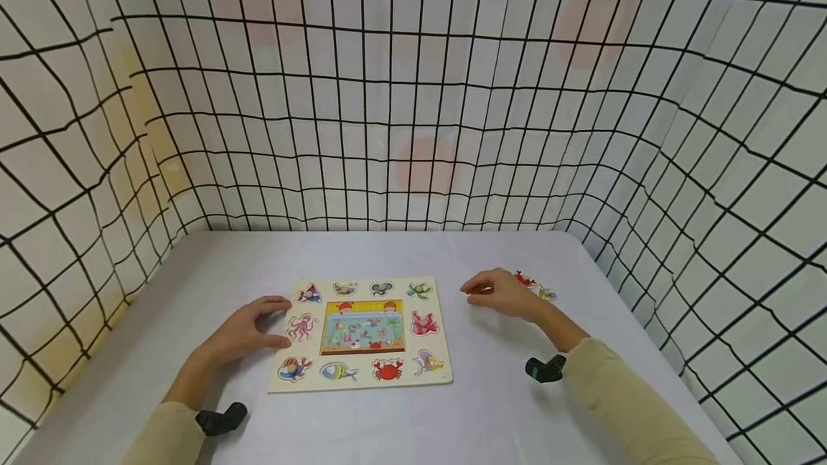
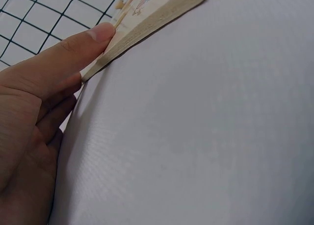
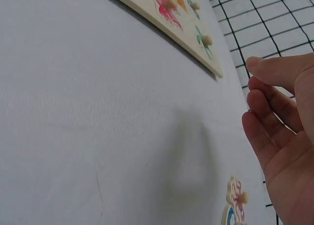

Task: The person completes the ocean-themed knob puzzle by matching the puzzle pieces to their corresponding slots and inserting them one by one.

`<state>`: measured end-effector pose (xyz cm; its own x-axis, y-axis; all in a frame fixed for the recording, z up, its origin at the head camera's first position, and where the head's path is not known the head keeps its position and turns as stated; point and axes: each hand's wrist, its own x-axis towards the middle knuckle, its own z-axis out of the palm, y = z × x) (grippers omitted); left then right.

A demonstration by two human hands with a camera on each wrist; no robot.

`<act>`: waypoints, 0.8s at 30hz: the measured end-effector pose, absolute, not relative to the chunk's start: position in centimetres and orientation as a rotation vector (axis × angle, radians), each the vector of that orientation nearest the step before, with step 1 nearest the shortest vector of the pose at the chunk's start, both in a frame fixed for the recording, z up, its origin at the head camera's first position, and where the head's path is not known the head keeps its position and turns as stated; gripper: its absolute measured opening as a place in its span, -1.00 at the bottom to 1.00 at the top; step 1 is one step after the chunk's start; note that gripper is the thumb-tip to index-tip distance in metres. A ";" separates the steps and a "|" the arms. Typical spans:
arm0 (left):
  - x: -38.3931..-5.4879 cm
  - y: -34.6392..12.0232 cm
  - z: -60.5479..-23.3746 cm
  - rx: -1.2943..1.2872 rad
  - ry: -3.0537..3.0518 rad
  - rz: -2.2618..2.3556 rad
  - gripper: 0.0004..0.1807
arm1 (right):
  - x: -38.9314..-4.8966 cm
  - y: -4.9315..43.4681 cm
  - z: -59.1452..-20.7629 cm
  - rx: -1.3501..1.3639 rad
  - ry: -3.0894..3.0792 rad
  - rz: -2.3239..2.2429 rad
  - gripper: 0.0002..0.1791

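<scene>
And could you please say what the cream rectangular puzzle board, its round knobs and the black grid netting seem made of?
Cream puzzle board: probably wood or fibreboard, matte, given its stiff, thick pale edge.
Round knobs: likely bare wood, dull, from their tan colour.
Black grid netting: perhaps cord, judging by wavy strands; finish unclear.

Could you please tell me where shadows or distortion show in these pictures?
Head view: the black wire grid bends and looks disjointed at left; right wrist view: a soft-edged shadow darkens the pale tabletop; left wrist view: a faint shadow borders the bare left hand.
</scene>
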<state>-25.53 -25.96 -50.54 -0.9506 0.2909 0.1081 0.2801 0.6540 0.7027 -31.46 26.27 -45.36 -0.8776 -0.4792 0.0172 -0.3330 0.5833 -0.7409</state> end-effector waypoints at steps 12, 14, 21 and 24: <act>-25.7 -26.1 -50.9 0.463 2.820 1.210 -0.14 | -31.7 29.2 -45.8 -0.580 2.717 -1.144 -0.72; -25.6 -26.1 -50.9 0.462 2.819 1.214 -0.14 | -31.7 29.6 -45.7 -0.569 2.719 -1.158 -0.72; -25.5 -26.0 -50.7 0.460 2.816 1.220 -0.15 | -32.2 31.4 -45.9 -0.483 2.726 -1.222 -0.71; -25.5 -26.0 -50.7 0.462 2.818 1.218 -0.16 | -32.4 32.2 -46.2 -0.461 2.726 -1.250 -0.71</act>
